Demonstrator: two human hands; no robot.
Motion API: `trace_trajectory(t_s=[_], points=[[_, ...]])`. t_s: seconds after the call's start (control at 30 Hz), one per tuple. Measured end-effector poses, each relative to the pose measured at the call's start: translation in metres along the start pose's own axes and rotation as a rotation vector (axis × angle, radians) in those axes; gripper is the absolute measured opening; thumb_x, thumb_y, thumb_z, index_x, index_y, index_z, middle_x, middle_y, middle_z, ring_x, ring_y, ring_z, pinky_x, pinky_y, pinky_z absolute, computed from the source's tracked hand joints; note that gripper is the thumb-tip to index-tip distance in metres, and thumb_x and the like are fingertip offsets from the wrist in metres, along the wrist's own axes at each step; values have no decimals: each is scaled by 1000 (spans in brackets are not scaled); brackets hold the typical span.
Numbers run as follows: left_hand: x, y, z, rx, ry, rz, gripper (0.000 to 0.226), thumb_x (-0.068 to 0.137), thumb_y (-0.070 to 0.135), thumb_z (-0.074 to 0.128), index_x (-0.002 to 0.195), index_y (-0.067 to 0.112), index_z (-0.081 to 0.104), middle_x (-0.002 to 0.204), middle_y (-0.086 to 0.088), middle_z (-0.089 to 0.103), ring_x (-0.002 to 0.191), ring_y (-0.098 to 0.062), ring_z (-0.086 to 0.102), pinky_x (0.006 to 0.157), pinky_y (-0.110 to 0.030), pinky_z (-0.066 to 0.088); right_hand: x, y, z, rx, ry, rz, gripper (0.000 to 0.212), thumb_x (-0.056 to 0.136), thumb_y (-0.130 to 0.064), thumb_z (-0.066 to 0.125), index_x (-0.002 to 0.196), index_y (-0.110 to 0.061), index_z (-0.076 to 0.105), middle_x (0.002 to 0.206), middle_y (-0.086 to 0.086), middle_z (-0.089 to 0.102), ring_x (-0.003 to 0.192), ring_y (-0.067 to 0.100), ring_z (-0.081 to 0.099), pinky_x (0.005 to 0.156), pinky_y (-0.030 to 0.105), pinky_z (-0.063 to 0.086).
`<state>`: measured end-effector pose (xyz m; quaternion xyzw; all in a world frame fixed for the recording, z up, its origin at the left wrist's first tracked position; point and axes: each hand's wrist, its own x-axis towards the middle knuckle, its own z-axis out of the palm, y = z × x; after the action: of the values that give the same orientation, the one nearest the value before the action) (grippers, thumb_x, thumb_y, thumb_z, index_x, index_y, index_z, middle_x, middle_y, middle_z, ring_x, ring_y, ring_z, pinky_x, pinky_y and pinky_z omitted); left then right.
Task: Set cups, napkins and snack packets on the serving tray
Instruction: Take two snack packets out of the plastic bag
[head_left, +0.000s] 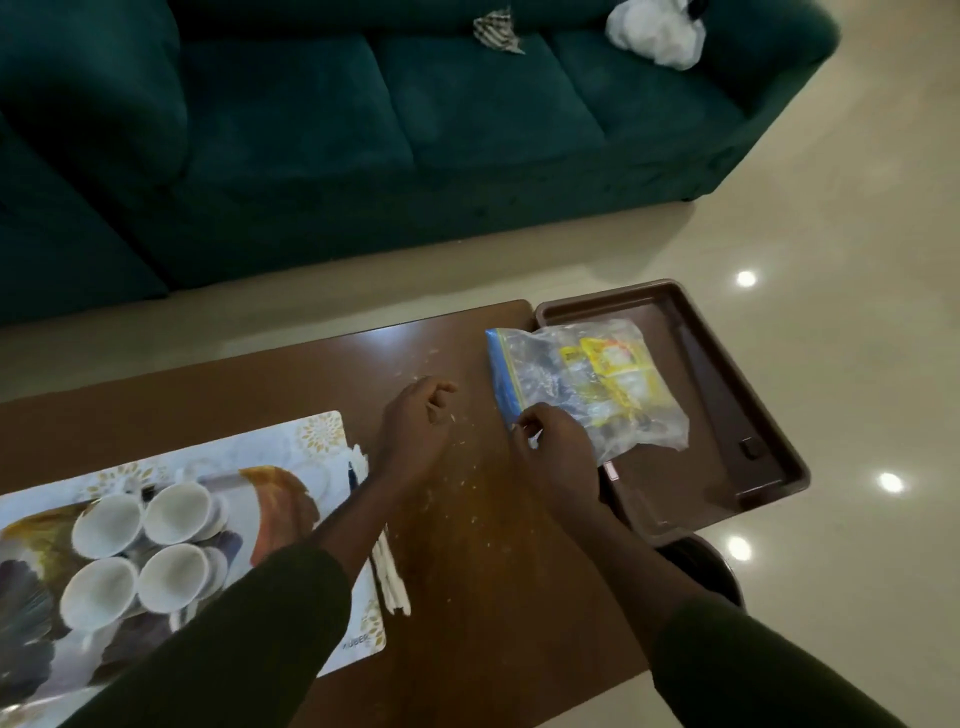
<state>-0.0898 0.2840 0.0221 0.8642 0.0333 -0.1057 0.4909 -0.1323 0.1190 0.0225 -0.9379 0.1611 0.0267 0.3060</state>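
A clear zip bag (582, 384) with a blue seal holds yellow snack packets and lies partly on the brown serving tray (727, 415), partly on the table. My right hand (550, 441) pinches the bag's near corner at the blue seal. My left hand (415, 421) hovers over the table just left of the bag, fingers loosely curled, holding nothing. Several white cups (140, 551) lie on a patterned placemat (317, 447) at the left. White folded napkins (392, 577) lie by the mat's right edge.
The brown wooden table (467, 519) carries scattered crumbs between my hands. The tray overhangs the table's right end above a dark stool (706, 566). A dark green sofa (363, 130) stands behind, with a white bundle (654, 31) on it. Glossy tiled floor lies to the right.
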Motion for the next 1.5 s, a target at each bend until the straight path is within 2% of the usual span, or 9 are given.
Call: trace_trajectory(t_s=[0.17, 0.43, 0.6, 0.77, 0.87, 1.0, 1.17, 1.33, 1.5], points=[[13, 8, 48, -319, -178, -494, 47, 91, 9, 58, 134, 22, 45, 126, -10, 57, 102, -23, 58, 79, -37, 53, 29, 30, -14, -116, -23, 25, 29, 84, -33, 62, 107, -16, 57, 109, 2, 59, 108, 22, 51, 83, 39, 47], [22, 11, 104, -478, -267, -762, 66, 94, 3, 45, 150, 30, 21, 118, -6, 50, 99, -23, 57, 85, -46, 56, 54, 47, -4, -329, -1, -32, 59, 76, -53, 62, 122, -20, 46, 129, 2, 44, 123, 26, 39, 100, 41, 35], [27, 11, 123, -521, -236, -796, 68, 92, 5, 51, 149, 28, 23, 134, -11, 53, 102, -23, 57, 79, -40, 52, 60, 59, -2, -327, -57, -34, 60, 81, -55, 55, 127, -19, 43, 137, 3, 40, 130, 26, 34, 108, 44, 30], [29, 21, 132, -553, -133, -738, 46, 100, 18, 46, 144, 23, 35, 123, -16, 63, 94, -29, 66, 69, -40, 56, 63, 58, -5, -266, -29, -19, 65, 80, -66, 48, 125, -19, 46, 128, 3, 51, 124, 26, 43, 103, 44, 31], [30, 30, 137, -589, -110, -651, 46, 102, 15, 42, 146, 21, 34, 126, -19, 63, 111, -44, 62, 75, -43, 57, 69, 52, -11, -244, -32, -7, 67, 77, -71, 49, 122, -21, 48, 122, 3, 57, 116, 27, 51, 95, 45, 37], [32, 38, 141, -649, -44, -590, 59, 93, 3, 55, 145, 23, 34, 115, -23, 67, 82, -31, 66, 59, -34, 53, 78, 46, -29, -140, -9, -29, 32, 81, -46, 57, 100, -20, 59, 99, 3, 66, 96, 27, 60, 76, 39, 47], [39, 54, 147, -441, 128, -468, 69, 84, 10, 69, 142, 16, 33, 118, -5, 59, 94, -16, 59, 63, -21, 44, 81, 49, -55, -52, 75, 8, 12, 85, -26, 55, 90, -16, 59, 88, 3, 66, 82, 26, 62, 66, 36, 47], [47, 70, 147, -536, 142, -565, 86, 77, 11, 77, 145, 15, 25, 143, -17, 43, 123, -35, 52, 95, -44, 51, 78, 62, -93, 52, 205, 14, 9, 84, -24, 57, 83, -15, 58, 75, -1, 63, 69, 19, 58, 56, 28, 34], [47, 88, 157, -743, -43, -487, 44, 82, -2, 68, 123, 6, 53, 122, -22, 64, 109, -40, 63, 87, -51, 55, 73, 79, -126, 128, 323, 2, 6, 83, -17, 60, 86, -11, 62, 76, 4, 66, 69, 20, 60, 61, 34, 48]])
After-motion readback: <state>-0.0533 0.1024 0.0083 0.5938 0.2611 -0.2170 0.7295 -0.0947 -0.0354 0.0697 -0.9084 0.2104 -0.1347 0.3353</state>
